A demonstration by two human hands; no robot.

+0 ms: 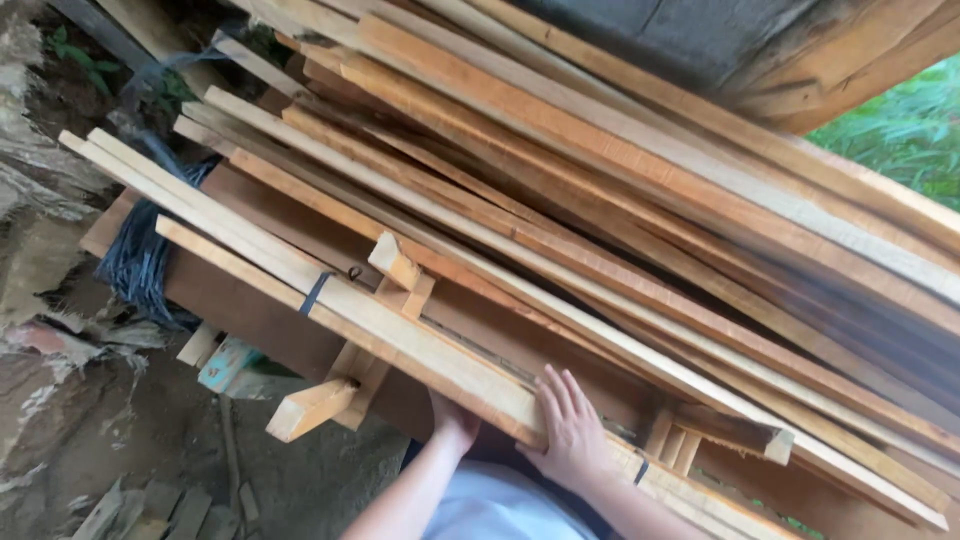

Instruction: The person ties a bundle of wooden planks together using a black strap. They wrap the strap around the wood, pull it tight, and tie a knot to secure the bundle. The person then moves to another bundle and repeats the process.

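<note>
Resting right hand (573, 425) flat on stacked planks (420, 345), dirt ground (120, 430) below.

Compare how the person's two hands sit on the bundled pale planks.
The right hand lies flat on top of the bundled pale planks, fingers spread and in full view; the left hand reaches in under the bundle's near edge, so its fingers are hidden. The right hand sits nearer the dark strap; the left hand sits nearer the jutting wooden block. Both are bare and touch the same bundle.
</note>
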